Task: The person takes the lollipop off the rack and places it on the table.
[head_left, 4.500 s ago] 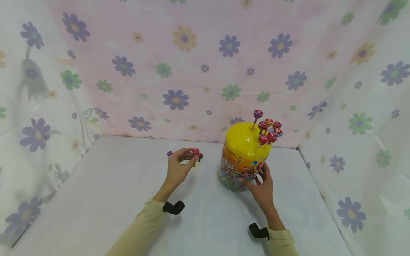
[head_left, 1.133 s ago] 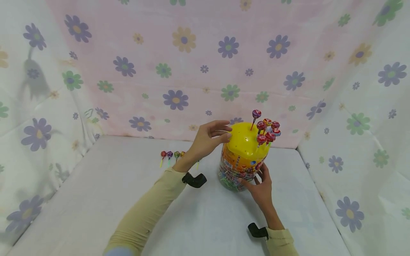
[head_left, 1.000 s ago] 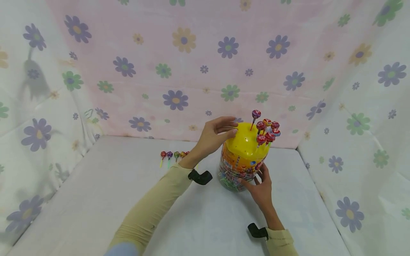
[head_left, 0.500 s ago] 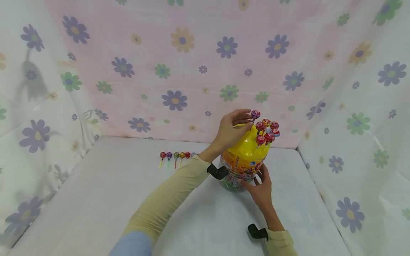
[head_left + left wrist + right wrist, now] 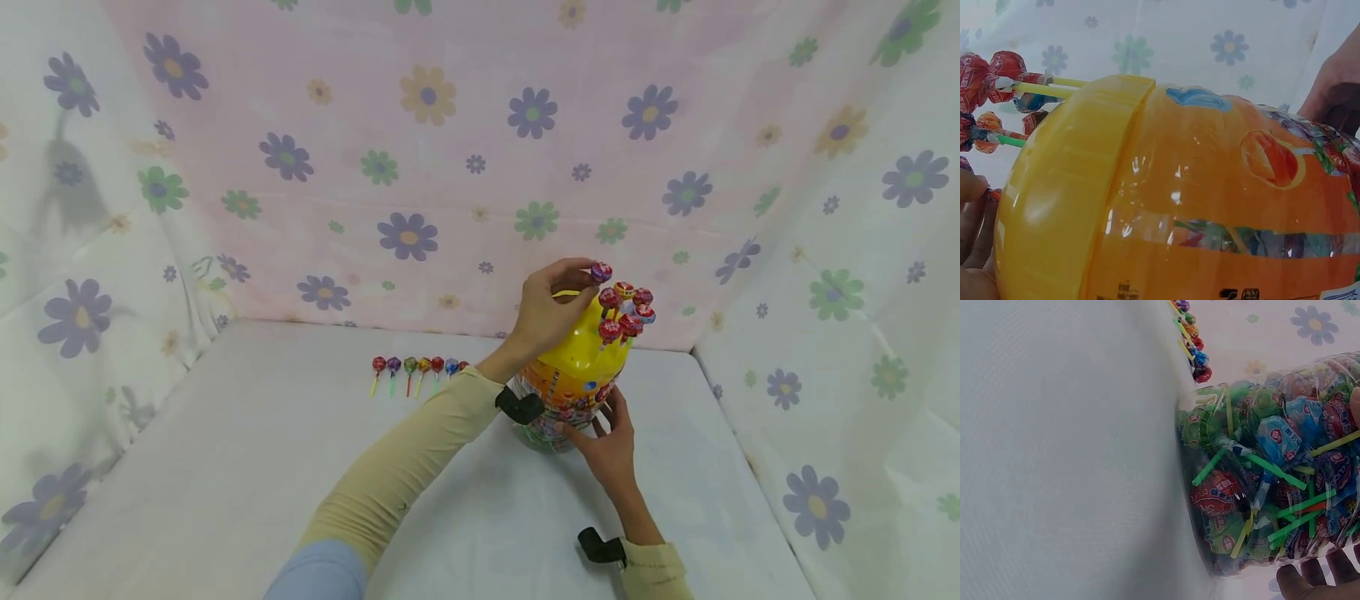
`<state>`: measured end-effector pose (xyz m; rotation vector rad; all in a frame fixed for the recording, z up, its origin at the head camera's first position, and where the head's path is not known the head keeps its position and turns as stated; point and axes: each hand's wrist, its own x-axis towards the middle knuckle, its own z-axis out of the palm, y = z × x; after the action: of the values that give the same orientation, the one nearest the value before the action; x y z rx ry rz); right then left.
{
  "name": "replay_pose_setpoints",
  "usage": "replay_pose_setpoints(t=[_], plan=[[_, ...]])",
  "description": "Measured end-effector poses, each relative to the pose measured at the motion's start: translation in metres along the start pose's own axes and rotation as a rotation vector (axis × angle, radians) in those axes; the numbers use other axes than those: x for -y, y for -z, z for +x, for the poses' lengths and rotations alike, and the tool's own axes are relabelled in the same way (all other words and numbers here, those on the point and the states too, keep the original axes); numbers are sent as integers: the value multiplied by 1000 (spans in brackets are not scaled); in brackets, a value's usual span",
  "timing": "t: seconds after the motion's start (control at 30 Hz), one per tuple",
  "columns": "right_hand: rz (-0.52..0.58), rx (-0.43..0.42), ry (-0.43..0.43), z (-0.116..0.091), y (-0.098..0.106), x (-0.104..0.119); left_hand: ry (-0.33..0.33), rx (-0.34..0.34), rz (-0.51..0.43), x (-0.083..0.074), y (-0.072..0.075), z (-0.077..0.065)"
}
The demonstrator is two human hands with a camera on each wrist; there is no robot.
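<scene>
A clear jar (image 5: 573, 387) with an orange label and yellow lid (image 5: 573, 350) stands on the table, packed with wrapped lollipops (image 5: 1279, 439). My left hand (image 5: 547, 308) reaches over the lid, thumb and fingers pinching a purple-wrapped lollipop (image 5: 602, 272) just below its head. In the left wrist view, only part of that lollipop shows by the fingers (image 5: 972, 219). Several red, orange and blue lollipops (image 5: 628, 312) stick up from the lid's right side. Low on the jar, my right hand (image 5: 611, 454) grips its side, thumb in front.
Left of the jar, several lollipops (image 5: 410, 365) lie in a row on the white table (image 5: 225, 467), sticks toward me; the left forearm covers the row's right end. A flowered cloth (image 5: 450, 167) hangs behind and at both sides.
My left hand let go of a red lollipop at the row, moved right over the lid and took hold of the purple one, which shifted slightly. The right hand stays on the jar.
</scene>
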<state>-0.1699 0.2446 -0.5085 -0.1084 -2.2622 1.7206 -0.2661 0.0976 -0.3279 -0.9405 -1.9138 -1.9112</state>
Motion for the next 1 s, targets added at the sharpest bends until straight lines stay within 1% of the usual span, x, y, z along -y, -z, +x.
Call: replay_pose_setpoints(t=[0.2, 0.37, 0.63, 0.73, 0.87, 0.97, 1.0], plan=[[4, -3, 14, 0, -1, 0, -12, -40, -45, -2, 1, -1], [3, -5, 14, 0, -1, 0, -16, -82, -75, -3, 9, -5], [7, 5, -6, -2, -1, 3, -22, -123, -57, 4, 30, -20], [5, 10, -19, -5, -1, 15, -16, -132, -59, 7, 38, -26], [-1, 12, -18, -10, -1, 33, -4, -140, -86, 10, 50, -36], [-4, 12, -6, -11, -1, 37, 3, -154, -104, 14, 58, -44], [-1, 11, -6, -10, -1, 35, 8, -161, -101, 16, 61, -47]])
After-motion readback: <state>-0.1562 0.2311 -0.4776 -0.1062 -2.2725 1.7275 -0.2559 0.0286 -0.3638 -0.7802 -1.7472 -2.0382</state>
